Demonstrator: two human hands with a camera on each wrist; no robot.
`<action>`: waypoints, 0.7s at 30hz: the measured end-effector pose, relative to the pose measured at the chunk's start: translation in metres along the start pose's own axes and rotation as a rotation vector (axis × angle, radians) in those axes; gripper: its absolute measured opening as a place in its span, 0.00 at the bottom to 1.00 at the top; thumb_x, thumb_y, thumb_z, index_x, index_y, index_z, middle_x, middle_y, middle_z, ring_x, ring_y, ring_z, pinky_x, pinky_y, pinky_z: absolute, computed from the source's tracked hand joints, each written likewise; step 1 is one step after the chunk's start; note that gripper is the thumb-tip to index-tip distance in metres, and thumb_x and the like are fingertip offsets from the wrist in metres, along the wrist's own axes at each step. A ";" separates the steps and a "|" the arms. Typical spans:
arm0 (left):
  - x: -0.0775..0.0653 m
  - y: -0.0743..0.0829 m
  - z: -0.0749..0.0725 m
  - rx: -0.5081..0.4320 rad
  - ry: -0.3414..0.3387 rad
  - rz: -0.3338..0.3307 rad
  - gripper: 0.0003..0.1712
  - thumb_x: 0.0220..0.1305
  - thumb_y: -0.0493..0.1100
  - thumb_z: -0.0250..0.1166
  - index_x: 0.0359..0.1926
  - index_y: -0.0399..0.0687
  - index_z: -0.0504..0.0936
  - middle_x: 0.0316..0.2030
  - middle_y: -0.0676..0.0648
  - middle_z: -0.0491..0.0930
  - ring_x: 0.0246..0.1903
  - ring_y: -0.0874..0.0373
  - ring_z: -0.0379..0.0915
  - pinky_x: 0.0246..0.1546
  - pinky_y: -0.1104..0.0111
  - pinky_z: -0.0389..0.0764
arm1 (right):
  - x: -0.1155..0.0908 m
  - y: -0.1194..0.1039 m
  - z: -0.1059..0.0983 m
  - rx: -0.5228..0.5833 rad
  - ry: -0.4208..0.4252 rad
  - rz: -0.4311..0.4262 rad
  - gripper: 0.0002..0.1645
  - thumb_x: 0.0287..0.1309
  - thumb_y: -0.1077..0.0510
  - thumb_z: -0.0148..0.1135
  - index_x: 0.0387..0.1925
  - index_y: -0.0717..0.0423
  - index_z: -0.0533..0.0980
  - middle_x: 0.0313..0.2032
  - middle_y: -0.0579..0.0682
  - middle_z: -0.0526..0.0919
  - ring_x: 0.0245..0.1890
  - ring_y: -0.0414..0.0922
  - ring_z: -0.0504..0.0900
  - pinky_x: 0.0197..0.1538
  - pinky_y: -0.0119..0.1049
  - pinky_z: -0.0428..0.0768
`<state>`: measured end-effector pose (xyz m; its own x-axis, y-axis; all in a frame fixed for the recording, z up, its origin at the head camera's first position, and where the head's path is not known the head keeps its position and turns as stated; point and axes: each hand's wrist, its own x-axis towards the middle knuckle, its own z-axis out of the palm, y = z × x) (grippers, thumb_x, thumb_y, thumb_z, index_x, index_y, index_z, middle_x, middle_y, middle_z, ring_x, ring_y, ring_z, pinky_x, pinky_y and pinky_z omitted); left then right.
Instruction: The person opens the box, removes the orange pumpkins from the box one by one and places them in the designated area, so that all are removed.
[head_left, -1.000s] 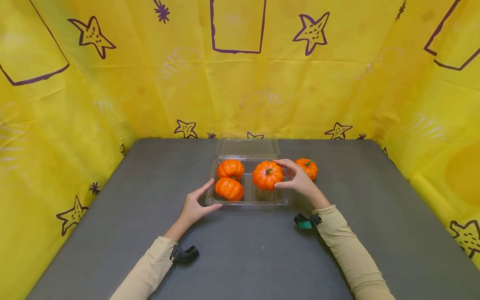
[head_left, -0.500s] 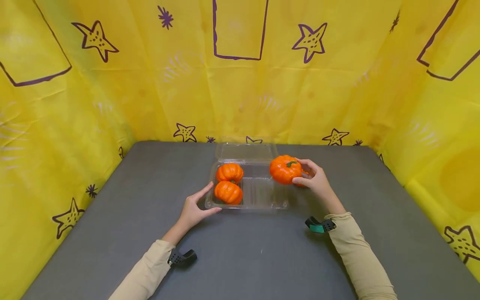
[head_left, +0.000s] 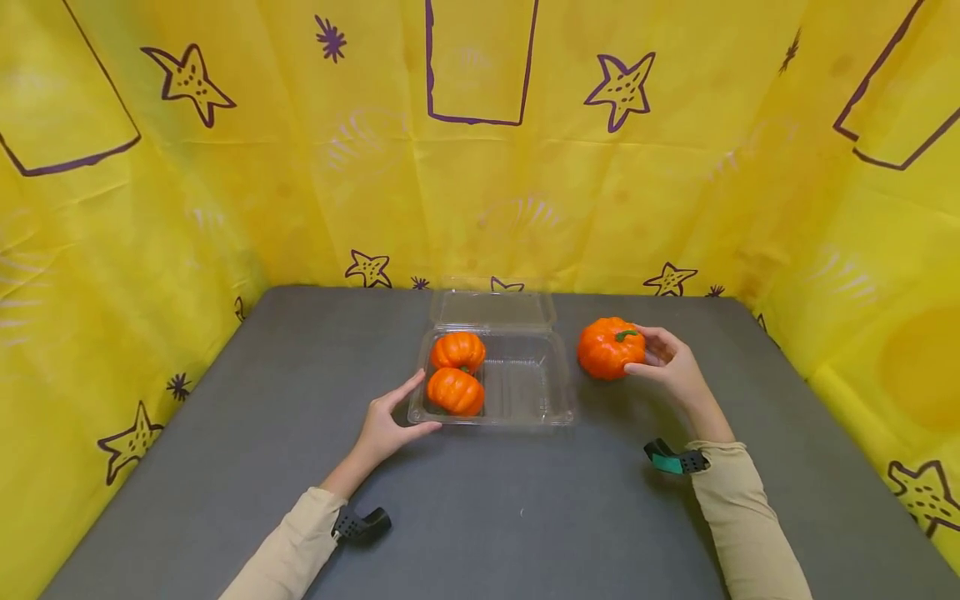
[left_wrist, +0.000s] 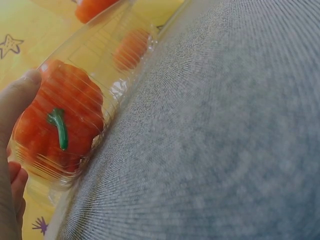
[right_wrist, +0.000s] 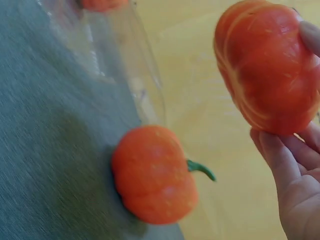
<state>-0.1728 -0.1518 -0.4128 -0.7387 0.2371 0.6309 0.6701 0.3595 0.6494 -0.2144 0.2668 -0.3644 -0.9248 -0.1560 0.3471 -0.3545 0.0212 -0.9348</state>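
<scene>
An orange toy pumpkin [head_left: 606,348] with a green stem is held up off the table, to the right of the clear plastic clamshell container [head_left: 525,392]. My right hand [head_left: 671,367] grips its right side between thumb and fingers. In the right wrist view, a second pumpkin [right_wrist: 155,175] sits on the table below the held one [right_wrist: 270,65]; the head view hides it. My left hand [head_left: 386,427] holds the container's front left corner, thumb along the front and fingers on the left side. Two pumpkins, one behind [head_left: 458,351] and one in front [head_left: 456,392], fill the left compartment.
The container's lid [head_left: 492,308] lies folded back toward the far edge of the grey table [head_left: 480,517]. A yellow cloth [head_left: 480,192] with drawn starfish walls off the back and sides. The container's right compartment shows its bare ribbed bottom.
My right hand has carried the pumpkin from over the right compartment out to the right, in front of the pumpkin on the table. My left hand has stayed at the container's corner.
</scene>
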 end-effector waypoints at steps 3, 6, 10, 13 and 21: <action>-0.001 0.000 -0.001 0.005 0.002 0.005 0.40 0.30 0.29 0.76 0.51 0.23 0.71 0.49 0.30 0.71 0.48 0.38 0.68 0.52 0.76 0.62 | -0.001 -0.001 -0.007 0.010 -0.004 -0.003 0.28 0.46 0.77 0.60 0.50 0.59 0.71 0.44 0.43 0.75 0.43 0.38 0.75 0.45 0.25 0.72; -0.002 -0.001 -0.002 0.004 -0.003 0.010 0.40 0.30 0.29 0.76 0.51 0.23 0.71 0.49 0.30 0.71 0.48 0.38 0.68 0.53 0.75 0.62 | -0.001 -0.001 -0.014 0.013 0.003 -0.001 0.28 0.47 0.77 0.59 0.52 0.59 0.70 0.46 0.43 0.74 0.44 0.37 0.74 0.45 0.24 0.72; -0.002 -0.002 -0.002 -0.005 -0.006 0.003 0.40 0.30 0.29 0.76 0.51 0.23 0.71 0.50 0.30 0.70 0.49 0.38 0.68 0.53 0.75 0.62 | -0.002 0.006 -0.029 0.061 0.013 -0.004 0.32 0.48 0.75 0.60 0.56 0.60 0.67 0.49 0.44 0.72 0.48 0.37 0.72 0.46 0.23 0.71; -0.002 -0.002 -0.002 0.000 -0.006 -0.007 0.41 0.30 0.29 0.76 0.51 0.23 0.71 0.50 0.31 0.70 0.49 0.39 0.68 0.53 0.76 0.61 | 0.001 0.021 -0.044 0.095 0.005 -0.013 0.34 0.47 0.73 0.62 0.59 0.62 0.65 0.52 0.47 0.71 0.50 0.39 0.71 0.47 0.25 0.71; -0.001 -0.003 0.000 0.020 -0.014 -0.003 0.41 0.30 0.30 0.76 0.51 0.24 0.71 0.50 0.31 0.70 0.49 0.40 0.68 0.53 0.75 0.62 | -0.004 0.030 -0.060 0.181 0.056 0.049 0.30 0.50 0.72 0.60 0.57 0.57 0.68 0.50 0.48 0.71 0.48 0.40 0.71 0.46 0.25 0.72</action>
<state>-0.1746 -0.1530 -0.4156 -0.7421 0.2482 0.6227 0.6660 0.3781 0.6430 -0.2299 0.3274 -0.3891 -0.9483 -0.1037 0.3000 -0.2831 -0.1509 -0.9471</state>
